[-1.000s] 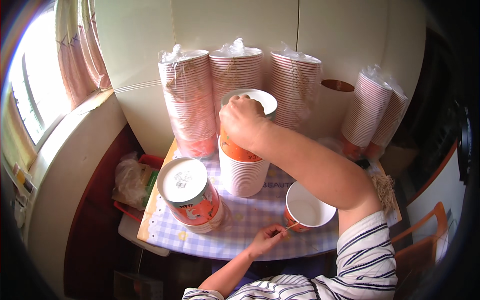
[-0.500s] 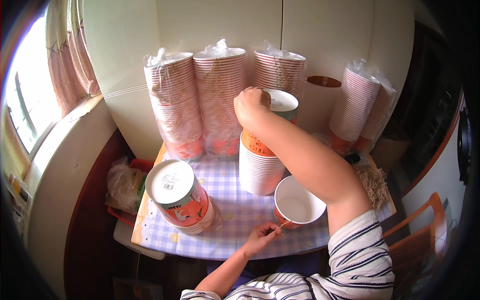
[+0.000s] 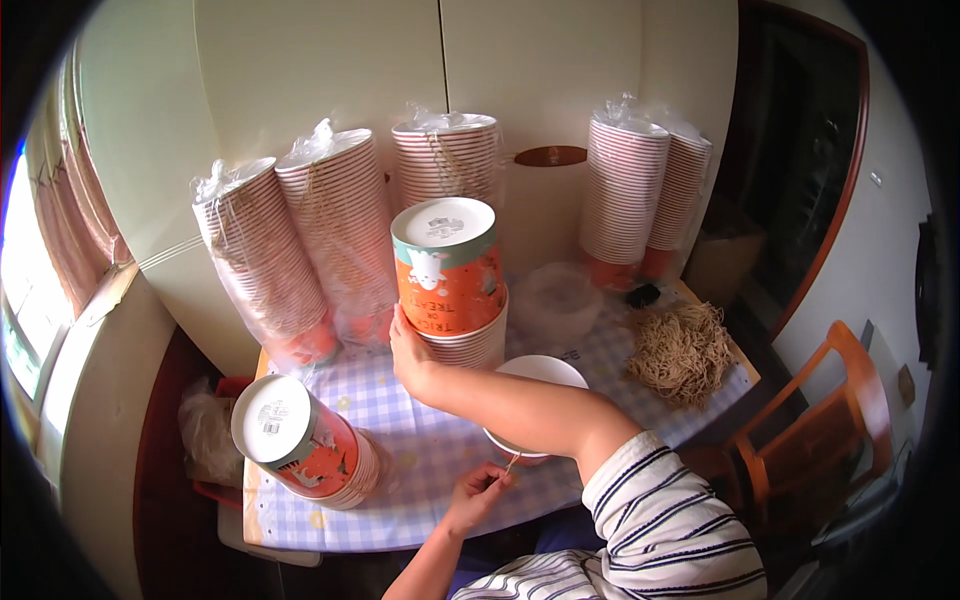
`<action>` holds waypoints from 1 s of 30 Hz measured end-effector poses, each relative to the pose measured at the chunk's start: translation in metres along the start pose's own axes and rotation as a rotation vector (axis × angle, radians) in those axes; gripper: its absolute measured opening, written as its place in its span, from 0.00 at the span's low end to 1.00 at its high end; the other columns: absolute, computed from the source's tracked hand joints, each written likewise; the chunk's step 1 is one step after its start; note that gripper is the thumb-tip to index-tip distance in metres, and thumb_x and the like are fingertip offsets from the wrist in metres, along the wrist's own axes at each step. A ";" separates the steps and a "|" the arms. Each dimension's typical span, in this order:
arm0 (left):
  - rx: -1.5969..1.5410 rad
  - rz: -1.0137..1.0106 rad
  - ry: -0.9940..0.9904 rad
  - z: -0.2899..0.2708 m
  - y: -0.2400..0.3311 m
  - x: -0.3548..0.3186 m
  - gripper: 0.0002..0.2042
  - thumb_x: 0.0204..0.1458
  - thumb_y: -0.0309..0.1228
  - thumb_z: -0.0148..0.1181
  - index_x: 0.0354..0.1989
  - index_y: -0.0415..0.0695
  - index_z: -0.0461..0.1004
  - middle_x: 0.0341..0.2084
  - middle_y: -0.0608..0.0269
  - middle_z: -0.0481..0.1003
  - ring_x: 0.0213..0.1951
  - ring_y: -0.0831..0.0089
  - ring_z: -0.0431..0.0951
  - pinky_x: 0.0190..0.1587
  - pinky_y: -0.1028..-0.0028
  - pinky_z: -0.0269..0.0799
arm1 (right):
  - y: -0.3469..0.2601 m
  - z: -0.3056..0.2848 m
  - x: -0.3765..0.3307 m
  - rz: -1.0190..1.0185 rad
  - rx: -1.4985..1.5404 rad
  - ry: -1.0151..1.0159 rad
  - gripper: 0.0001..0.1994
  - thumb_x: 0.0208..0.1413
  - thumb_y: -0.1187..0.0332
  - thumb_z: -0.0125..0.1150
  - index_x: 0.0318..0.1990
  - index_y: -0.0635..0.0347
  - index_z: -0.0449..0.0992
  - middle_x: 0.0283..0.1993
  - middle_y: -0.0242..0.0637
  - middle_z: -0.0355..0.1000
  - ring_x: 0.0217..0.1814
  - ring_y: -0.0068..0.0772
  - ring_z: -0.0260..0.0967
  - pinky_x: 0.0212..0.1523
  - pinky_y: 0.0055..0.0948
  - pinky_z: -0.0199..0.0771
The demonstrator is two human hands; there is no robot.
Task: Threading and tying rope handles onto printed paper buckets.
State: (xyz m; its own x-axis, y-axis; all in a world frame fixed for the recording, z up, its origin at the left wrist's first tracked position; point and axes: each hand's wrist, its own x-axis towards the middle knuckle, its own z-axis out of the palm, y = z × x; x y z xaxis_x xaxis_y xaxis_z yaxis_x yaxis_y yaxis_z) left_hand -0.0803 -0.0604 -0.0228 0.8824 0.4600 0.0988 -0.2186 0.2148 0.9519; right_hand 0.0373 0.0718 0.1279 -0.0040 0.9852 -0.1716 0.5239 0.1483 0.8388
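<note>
My left hand (image 3: 479,494) is low at the front of the table, its fingers pinched on a thin string (image 3: 513,463) that runs to an upright white paper bucket (image 3: 540,369). My right forearm crosses in front of that bucket and hides part of it. Reaching left, my right hand (image 3: 410,352) is closed at the lower left rim of an upside-down orange and green paper bucket (image 3: 450,290); some fingers are hidden behind it. This bucket tops a stack of nested buckets (image 3: 475,348). Another upside-down stack (image 3: 320,450) stands at the front left.
Tall plastic-wrapped bucket stacks (image 3: 262,262) line the table's back, with more (image 3: 625,195) at the right. A tangled pile of beige strings (image 3: 683,352) lies on the right, near a clear plastic bag (image 3: 560,300). A wooden chair (image 3: 815,420) stands beyond the checked tablecloth (image 3: 415,500).
My right hand has moved down from the upper left side of the inverted bucket to its lower rim. My left hand keeps its pinch on the string. The whole view has shifted.
</note>
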 end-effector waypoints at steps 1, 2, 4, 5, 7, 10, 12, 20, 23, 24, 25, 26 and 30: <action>0.003 -0.005 -0.008 0.002 0.002 0.001 0.04 0.56 0.29 0.58 0.32 0.42 0.74 0.27 0.75 0.73 0.30 0.88 0.67 0.34 0.84 0.63 | -0.001 0.007 0.000 0.054 -0.011 -0.026 0.22 0.55 0.57 0.50 0.56 0.53 0.71 0.63 0.42 0.62 0.66 0.59 0.50 0.62 0.72 0.35; -0.019 -0.024 0.004 0.004 0.004 0.002 0.04 0.56 0.29 0.58 0.32 0.41 0.74 0.27 0.74 0.73 0.31 0.87 0.68 0.35 0.84 0.64 | -0.001 0.014 0.000 0.106 -0.021 -0.053 0.22 0.55 0.57 0.50 0.56 0.52 0.72 0.63 0.42 0.62 0.66 0.59 0.50 0.61 0.73 0.36; -0.038 -0.043 0.017 0.003 0.004 0.001 0.04 0.56 0.28 0.58 0.33 0.41 0.75 0.28 0.74 0.74 0.31 0.87 0.68 0.36 0.84 0.64 | 0.010 0.022 -0.011 0.070 0.027 -0.070 0.21 0.56 0.57 0.50 0.55 0.50 0.73 0.62 0.41 0.63 0.65 0.59 0.51 0.60 0.75 0.37; -0.017 -0.020 0.013 -0.001 0.001 0.001 0.04 0.56 0.28 0.58 0.33 0.41 0.75 0.28 0.74 0.74 0.32 0.87 0.69 0.36 0.84 0.64 | 0.017 0.023 -0.020 0.030 0.043 -0.089 0.20 0.56 0.57 0.50 0.55 0.50 0.73 0.62 0.41 0.63 0.65 0.59 0.51 0.60 0.75 0.37; 0.002 0.004 0.002 0.000 -0.002 0.003 0.04 0.56 0.28 0.58 0.34 0.41 0.75 0.29 0.73 0.74 0.32 0.87 0.69 0.37 0.84 0.65 | 0.026 0.043 -0.030 0.054 0.070 -0.099 0.20 0.55 0.57 0.51 0.54 0.49 0.74 0.61 0.40 0.65 0.65 0.58 0.52 0.61 0.74 0.36; 0.029 0.026 -0.015 0.005 -0.004 0.004 0.04 0.55 0.28 0.58 0.35 0.40 0.75 0.29 0.73 0.75 0.32 0.86 0.69 0.37 0.83 0.65 | 0.050 0.085 -0.051 0.080 0.096 -0.044 0.17 0.54 0.58 0.52 0.50 0.48 0.77 0.58 0.38 0.67 0.66 0.53 0.53 0.65 0.68 0.30; 0.034 0.015 -0.002 0.006 -0.004 0.004 0.04 0.55 0.28 0.59 0.35 0.40 0.76 0.29 0.73 0.75 0.32 0.87 0.70 0.37 0.84 0.66 | 0.061 0.113 -0.059 0.103 0.074 0.013 0.16 0.54 0.60 0.51 0.47 0.48 0.79 0.57 0.37 0.68 0.66 0.52 0.53 0.66 0.65 0.30; 0.021 -0.009 0.017 0.009 -0.010 0.011 0.04 0.54 0.27 0.59 0.33 0.40 0.76 0.27 0.74 0.75 0.31 0.87 0.69 0.35 0.84 0.66 | 0.079 0.199 -0.067 0.344 0.077 0.465 0.16 0.53 0.62 0.46 0.40 0.58 0.79 0.55 0.44 0.68 0.66 0.50 0.53 0.69 0.56 0.33; 0.022 0.000 0.010 0.010 -0.011 0.016 0.04 0.54 0.27 0.59 0.32 0.40 0.76 0.27 0.74 0.74 0.31 0.87 0.69 0.35 0.84 0.65 | 0.085 0.208 -0.076 0.385 0.091 0.772 0.12 0.52 0.63 0.48 0.34 0.57 0.77 0.48 0.42 0.71 0.61 0.46 0.58 0.68 0.50 0.42; 0.028 0.007 0.017 0.011 -0.012 0.016 0.04 0.54 0.27 0.60 0.32 0.40 0.75 0.27 0.75 0.74 0.31 0.87 0.69 0.35 0.84 0.65 | 0.084 0.209 -0.082 0.354 0.277 0.876 0.08 0.49 0.64 0.51 0.30 0.56 0.75 0.42 0.39 0.70 0.56 0.43 0.61 0.64 0.47 0.48; 0.029 0.005 0.023 0.009 -0.011 0.014 0.04 0.54 0.27 0.60 0.32 0.40 0.75 0.27 0.75 0.74 0.31 0.87 0.69 0.35 0.84 0.65 | 0.081 0.205 -0.088 0.313 0.468 0.983 0.05 0.46 0.65 0.54 0.26 0.55 0.73 0.37 0.37 0.70 0.52 0.40 0.63 0.60 0.44 0.54; 0.024 -0.004 0.043 0.007 -0.010 0.012 0.04 0.54 0.27 0.60 0.32 0.40 0.75 0.27 0.74 0.74 0.31 0.87 0.69 0.35 0.84 0.65 | 0.078 0.202 -0.098 0.310 0.535 1.082 0.07 0.41 0.67 0.60 0.20 0.54 0.67 0.29 0.33 0.64 0.40 0.35 0.64 0.48 0.39 0.63; -0.015 -0.030 0.058 0.007 -0.012 0.015 0.04 0.53 0.28 0.61 0.32 0.40 0.75 0.28 0.72 0.75 0.32 0.85 0.71 0.37 0.82 0.67 | 0.068 0.232 -0.166 0.578 0.692 1.013 0.09 0.40 0.66 0.63 0.19 0.55 0.68 0.26 0.33 0.64 0.32 0.37 0.67 0.37 0.37 0.67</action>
State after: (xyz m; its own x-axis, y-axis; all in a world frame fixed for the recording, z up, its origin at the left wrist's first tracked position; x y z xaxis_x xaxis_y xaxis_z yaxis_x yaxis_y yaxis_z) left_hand -0.0615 -0.0622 -0.0311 0.8634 0.5018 0.0528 -0.1990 0.2424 0.9496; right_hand 0.2710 -0.1018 0.0940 -0.1026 0.5663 0.8178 0.9801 -0.0828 0.1804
